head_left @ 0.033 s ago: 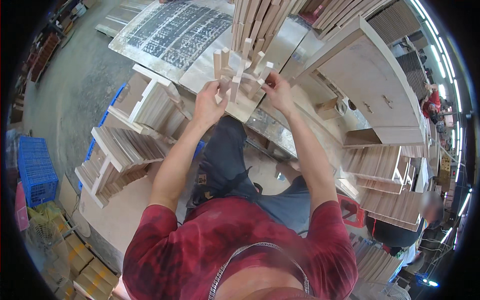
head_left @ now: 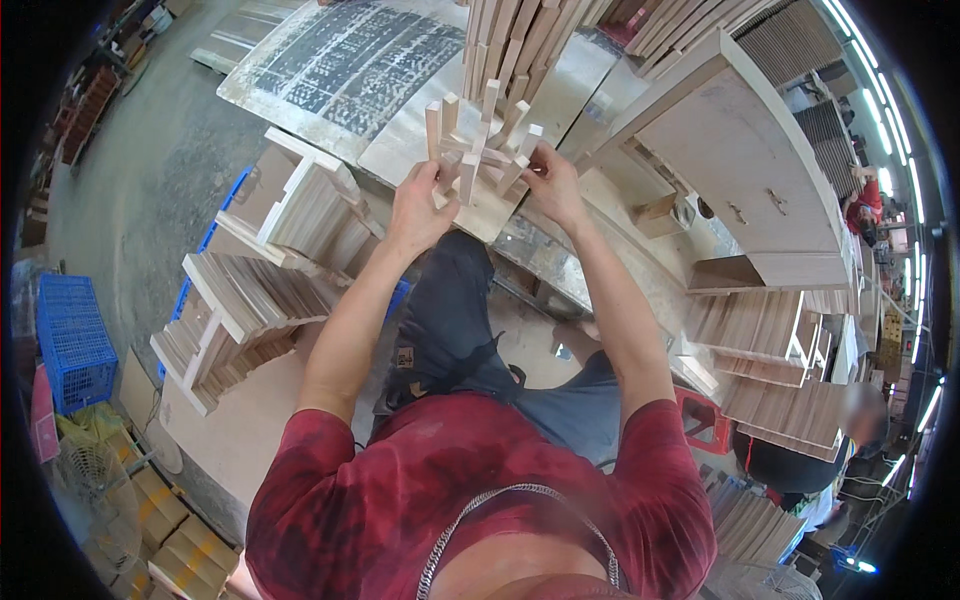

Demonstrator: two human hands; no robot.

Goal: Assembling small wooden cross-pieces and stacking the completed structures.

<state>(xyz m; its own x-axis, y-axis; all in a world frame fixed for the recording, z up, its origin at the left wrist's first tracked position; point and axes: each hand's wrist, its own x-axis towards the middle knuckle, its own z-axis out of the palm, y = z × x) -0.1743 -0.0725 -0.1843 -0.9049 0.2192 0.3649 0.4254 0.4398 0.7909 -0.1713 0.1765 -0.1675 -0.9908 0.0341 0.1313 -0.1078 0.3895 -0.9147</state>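
Several pale wooden sticks, joined or clustered as a small open frame (head_left: 469,178), stand upright at the near edge of the worktable (head_left: 487,222). My left hand (head_left: 420,208) is closed, its thumb and fingers around a stick on the left side of the frame. On the other side, my right hand (head_left: 556,190) pinches the right part of the frame, by a short post (head_left: 531,141). Fingers partly hide the joints, so I cannot tell how the sticks meet.
Tall bundles of wooden strips (head_left: 515,45) stand behind the frame. A large wooden panel (head_left: 725,150) leans at the right. Stacked wooden frames (head_left: 250,300) are on the left, near a blue crate (head_left: 75,340). Another person (head_left: 780,460) is at the lower right.
The wooden frame has shifted very slightly to the left between my hands. Both hands keep their hold and nearly the same place.
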